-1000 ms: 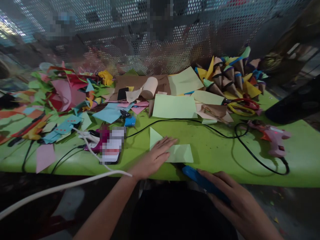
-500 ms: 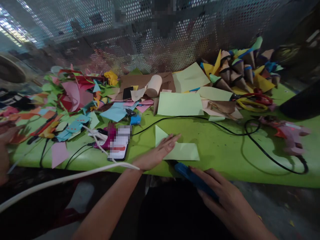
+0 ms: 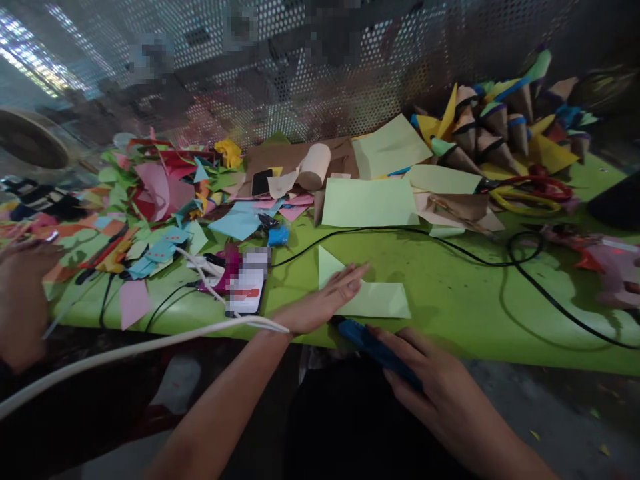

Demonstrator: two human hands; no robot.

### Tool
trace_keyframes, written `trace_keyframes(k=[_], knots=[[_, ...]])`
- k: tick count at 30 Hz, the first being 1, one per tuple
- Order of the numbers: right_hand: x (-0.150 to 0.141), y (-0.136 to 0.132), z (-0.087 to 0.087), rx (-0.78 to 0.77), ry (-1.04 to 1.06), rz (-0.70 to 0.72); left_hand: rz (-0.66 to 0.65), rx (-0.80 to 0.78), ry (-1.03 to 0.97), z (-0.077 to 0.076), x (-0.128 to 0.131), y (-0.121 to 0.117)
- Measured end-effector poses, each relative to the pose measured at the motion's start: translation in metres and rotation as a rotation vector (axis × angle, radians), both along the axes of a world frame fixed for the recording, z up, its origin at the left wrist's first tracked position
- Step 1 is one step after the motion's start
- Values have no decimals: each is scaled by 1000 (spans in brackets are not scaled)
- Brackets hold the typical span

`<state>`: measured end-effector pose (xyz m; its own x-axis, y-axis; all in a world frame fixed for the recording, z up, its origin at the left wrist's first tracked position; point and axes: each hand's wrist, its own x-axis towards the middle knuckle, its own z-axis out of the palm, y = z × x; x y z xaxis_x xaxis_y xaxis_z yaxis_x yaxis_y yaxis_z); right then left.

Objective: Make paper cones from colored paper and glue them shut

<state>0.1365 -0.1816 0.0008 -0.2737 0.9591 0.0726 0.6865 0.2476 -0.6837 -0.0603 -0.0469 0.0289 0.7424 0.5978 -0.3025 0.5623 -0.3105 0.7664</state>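
Note:
My left hand [image 3: 337, 293] lies flat with its fingers stretched out, pressing on a light green paper [image 3: 383, 299] at the front of the table. A pointed corner of the paper sticks up beyond the fingers, and the hand hides the middle of it. In my right hand [image 3: 425, 373] is a long blue-handled tool [image 3: 357, 335], gripped from above. Its dark tip points left, close to the paper's near edge and below my left palm. The tool's exact kind is not clear.
A phone [image 3: 249, 283] and a white cable [image 3: 150, 348] are to the left. Behind stand a green paper stack [image 3: 370, 202], scissors [image 3: 525, 200] and paper cones [image 3: 500, 147]. A pink glue gun [image 3: 617, 267] trails a black cord. Another person's hand [image 3: 25, 293] is at far left.
The view has shifted slightly, so the table things appear further right. My right hand and the blue tool have moved a little left along the paper's near edge. My left hand stays on the paper.

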Motion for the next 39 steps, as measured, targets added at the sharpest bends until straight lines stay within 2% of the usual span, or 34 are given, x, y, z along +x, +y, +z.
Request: trace_keyframes(k=[5, 10, 14, 16, 19, 22, 23, 25, 26, 28, 30, 32, 35, 39], knots=[[2, 1, 2, 6, 17, -1, -10, 14, -7, 2, 1, 0], [-8, 1, 5, -50, 42, 101, -25, 68, 6, 3, 1, 0], [-9, -3, 10, -115, 46, 164, 31, 57, 22, 2, 2, -3], [7, -8, 11, -125, 14, 146, 83, 115, 34, 1, 4, -7], [51, -16, 10, -112, -35, 108, 166, 281, 0, -2, 4, -8], [94, -14, 17, -56, -9, 83, 96, 483, 19, -7, -2, -2], [101, -8, 22, -37, 19, -10, 51, 526, 43, -9, -4, 1], [101, 11, 38, -7, 75, -164, -15, 577, 99, -11, -8, 7], [95, 26, 47, 6, 110, -183, -26, 596, 120, -11, -10, 9], [73, 61, 61, 48, 139, -130, -21, 641, 144, -11, -11, 13], [45, 102, 66, 127, 60, -63, -1, 686, 157, -9, -9, 15], [17, 143, 62, 183, -43, -12, 21, 704, 182, -6, -7, 17], [-23, 197, 48, 163, -176, 42, 41, 694, 225, -6, -4, 18], [-71, 245, 34, 177, -203, 74, 43, 651, 262, -8, -6, 14]])
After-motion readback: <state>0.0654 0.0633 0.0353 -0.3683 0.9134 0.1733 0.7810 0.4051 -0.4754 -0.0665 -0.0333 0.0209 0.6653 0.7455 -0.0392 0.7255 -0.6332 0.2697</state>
